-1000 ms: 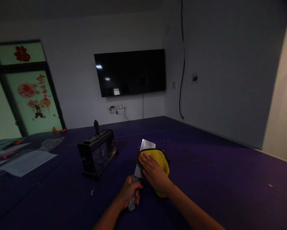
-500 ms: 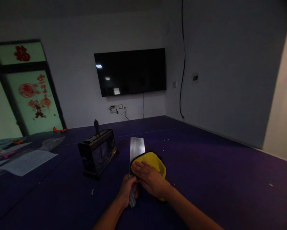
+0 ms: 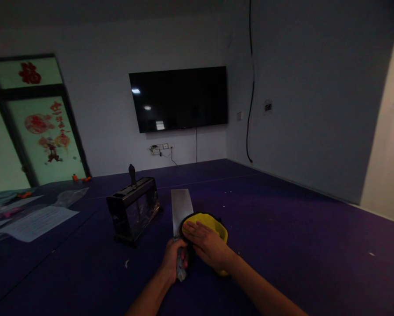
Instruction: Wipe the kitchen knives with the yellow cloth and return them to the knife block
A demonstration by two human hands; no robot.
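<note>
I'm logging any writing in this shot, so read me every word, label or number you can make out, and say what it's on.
None can be read.
Red paper-cut decorations on the frosted glass door: character-like shapes, too blurred to read.
Paper sheets on the table: print too small.
Cleaver, yellow cloth, knife block, television: no markings visible.

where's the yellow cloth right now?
Head view, lower centre: the yellow black-edged cloth lies under the right hand, against the broad steel cleaver, right of the black knife block.
</note>
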